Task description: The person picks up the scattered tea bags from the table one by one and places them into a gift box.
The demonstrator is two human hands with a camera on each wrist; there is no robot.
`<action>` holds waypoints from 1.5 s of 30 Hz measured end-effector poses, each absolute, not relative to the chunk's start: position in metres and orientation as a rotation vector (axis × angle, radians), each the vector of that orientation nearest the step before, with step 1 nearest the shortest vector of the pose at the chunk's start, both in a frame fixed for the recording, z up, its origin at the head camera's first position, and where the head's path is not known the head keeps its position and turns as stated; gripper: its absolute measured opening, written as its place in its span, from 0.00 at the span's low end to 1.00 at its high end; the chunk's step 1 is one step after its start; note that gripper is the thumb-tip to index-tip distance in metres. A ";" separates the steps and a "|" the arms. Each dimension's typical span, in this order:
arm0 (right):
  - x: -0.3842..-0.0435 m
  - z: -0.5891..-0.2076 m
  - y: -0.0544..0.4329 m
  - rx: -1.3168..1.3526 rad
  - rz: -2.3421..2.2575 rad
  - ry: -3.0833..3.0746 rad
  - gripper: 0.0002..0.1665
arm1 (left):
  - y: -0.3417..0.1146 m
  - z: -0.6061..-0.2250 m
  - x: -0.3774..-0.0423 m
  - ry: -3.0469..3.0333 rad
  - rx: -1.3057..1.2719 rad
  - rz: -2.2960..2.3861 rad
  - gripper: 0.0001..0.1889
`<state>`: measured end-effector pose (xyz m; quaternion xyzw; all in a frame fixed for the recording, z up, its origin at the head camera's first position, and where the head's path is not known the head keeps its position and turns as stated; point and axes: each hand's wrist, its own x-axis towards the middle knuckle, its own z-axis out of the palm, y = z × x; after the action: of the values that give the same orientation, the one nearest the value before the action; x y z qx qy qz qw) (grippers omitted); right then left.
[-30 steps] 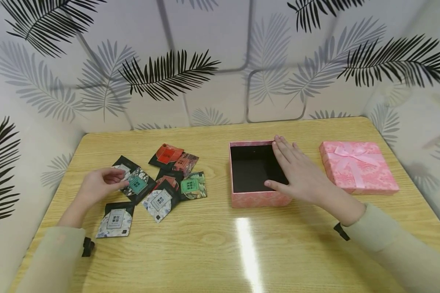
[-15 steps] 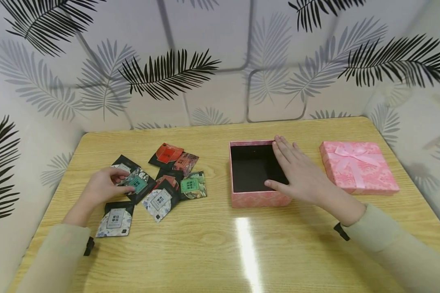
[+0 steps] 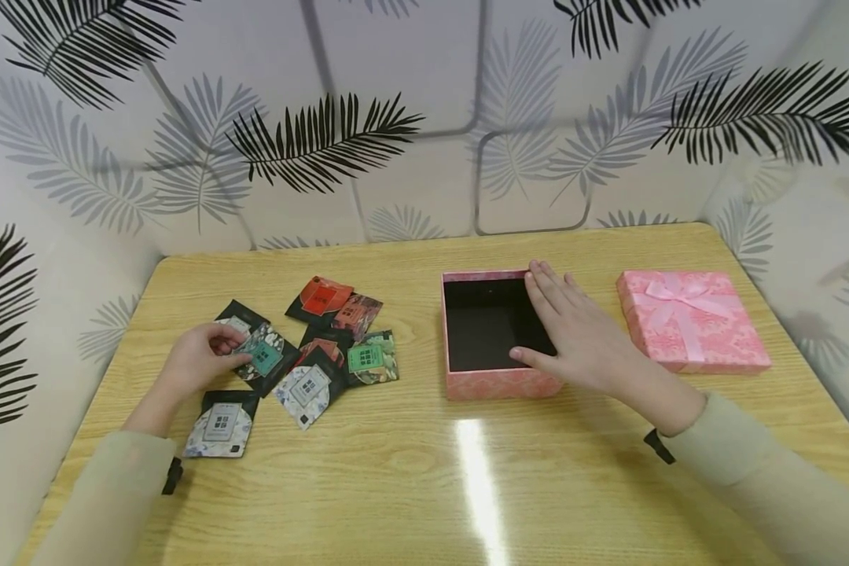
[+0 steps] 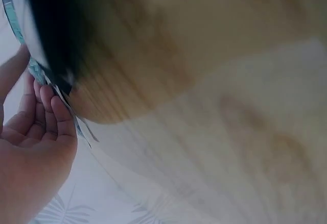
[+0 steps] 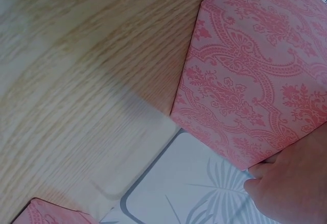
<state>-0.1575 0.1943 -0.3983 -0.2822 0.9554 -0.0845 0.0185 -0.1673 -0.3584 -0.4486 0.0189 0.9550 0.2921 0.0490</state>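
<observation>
My left hand (image 3: pixel 196 360) pinches the left edge of a flat black sachet with a teal label (image 3: pixel 267 358), thumb on top. In the left wrist view the fingers (image 4: pixel 48 114) curl toward the sachet's blurred edge. Another black sachet (image 3: pixel 237 313) with a pale label lies partly under it. An open pink patterned box (image 3: pixel 502 385) with a black inside stands right of centre. Along its right rim my right hand (image 3: pixel 583 338) rests with straight fingers, thumb over the near side. The box's outer wall (image 5: pixel 255 66) fills much of the right wrist view.
A white floral sachet (image 3: pixel 219 424) lies near my left wrist. Further right are another floral sachet (image 3: pixel 311 389), a green-labelled one (image 3: pixel 373 358) and a red-labelled one (image 3: pixel 321 299), overlapping others. The pink lid (image 3: pixel 700 326) with a ribbon bow sits at the right of the wooden table (image 3: pixel 396 487).
My left hand has shifted slightly right over the teal-labelled sachet, and its thumb has drawn back a little toward the sachet's edge. The right hand and box have stayed put.
</observation>
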 end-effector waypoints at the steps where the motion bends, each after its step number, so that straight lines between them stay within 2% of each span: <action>1: -0.157 -0.398 0.194 -0.879 -0.262 2.968 0.63 | -0.358 -0.448 -0.167 2.911 0.048 0.889 0.15; 5: -0.157 -0.398 0.193 -0.883 -0.259 2.966 0.63 | -0.357 -0.448 -0.167 2.904 0.003 0.899 0.10; 11: -0.157 -0.397 0.192 -0.875 -0.269 2.958 0.63 | -0.357 -0.448 -0.166 2.915 -0.020 0.898 0.08; 45: -0.161 -0.397 0.198 -0.973 -0.281 2.963 0.62 | -0.354 -0.429 -0.163 3.075 -0.097 0.871 0.10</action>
<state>-0.1615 0.1980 -0.3966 -0.3108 0.9462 -0.0896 0.0053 -0.1628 -0.3545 -0.4295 -0.0304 0.9613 0.2724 -0.0279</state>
